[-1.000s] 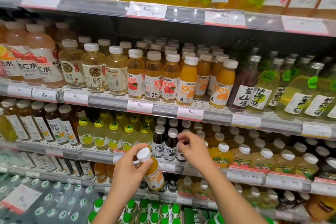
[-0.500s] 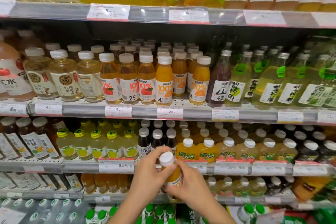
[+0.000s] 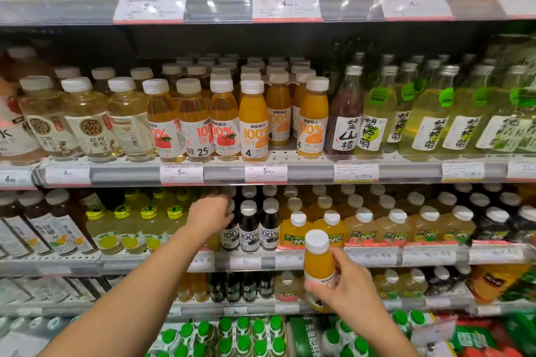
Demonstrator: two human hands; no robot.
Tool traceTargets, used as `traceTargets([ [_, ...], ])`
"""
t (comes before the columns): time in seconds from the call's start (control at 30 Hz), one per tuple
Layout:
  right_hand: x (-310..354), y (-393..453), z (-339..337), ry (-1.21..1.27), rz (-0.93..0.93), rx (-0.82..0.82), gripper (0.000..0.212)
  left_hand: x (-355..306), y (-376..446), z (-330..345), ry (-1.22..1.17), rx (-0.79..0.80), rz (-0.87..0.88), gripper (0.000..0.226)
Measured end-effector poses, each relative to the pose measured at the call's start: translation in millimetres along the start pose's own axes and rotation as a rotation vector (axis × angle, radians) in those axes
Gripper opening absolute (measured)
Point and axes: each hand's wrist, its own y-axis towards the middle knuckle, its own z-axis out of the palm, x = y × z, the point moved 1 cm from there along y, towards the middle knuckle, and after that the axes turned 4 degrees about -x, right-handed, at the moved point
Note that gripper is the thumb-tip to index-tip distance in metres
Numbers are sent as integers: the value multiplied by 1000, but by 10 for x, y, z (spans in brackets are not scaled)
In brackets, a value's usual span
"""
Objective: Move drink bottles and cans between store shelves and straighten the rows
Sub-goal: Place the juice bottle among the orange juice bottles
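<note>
Head view faces tiered store shelves (image 3: 261,172) packed with drink bottles. On the middle shelf, rows of orange juice bottles (image 3: 253,122) stand upright beside apple juice bottles (image 3: 193,122). One shelf lower, the left hand (image 3: 213,216) reaches in among dark juice bottles (image 3: 249,226), its fingers curled at the leftmost of them; whether it actually grips that one I cannot tell. In front of the lower shelves, the right hand (image 3: 342,284) grips a small orange juice bottle (image 3: 318,262) round its lower body, upright, white cap up.

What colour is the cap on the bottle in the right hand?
White, on the orange juice bottle; head view.
</note>
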Motion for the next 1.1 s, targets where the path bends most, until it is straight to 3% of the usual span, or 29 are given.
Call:
traceTargets([
  [0.27, -55, -35, -142, -1, 23, -29, 51, 80, 176, 42, -32, 126, 47, 34],
  [0.5, -77, 12, -146, -10, 7, -13, 50, 108, 136, 75, -71, 123, 102, 30],
  [0.63, -74, 35, -166, -2, -8, -14, 48, -102, 94, -38, -109, -25, 101, 47],
  [0.73, -74, 40, -205, -3, -10, -25, 45, -406, 108, -108, -125, -123, 194, 41],
  [0.9, -111, 14, -318, 9, -10, -44, 47, -824, 201, -74, -104, -15, 297, 41],
  [1.1, -252, -62, -485, 38, 27, -74, 53, -924, 314, 105, -28, 68, 299, 33],
])
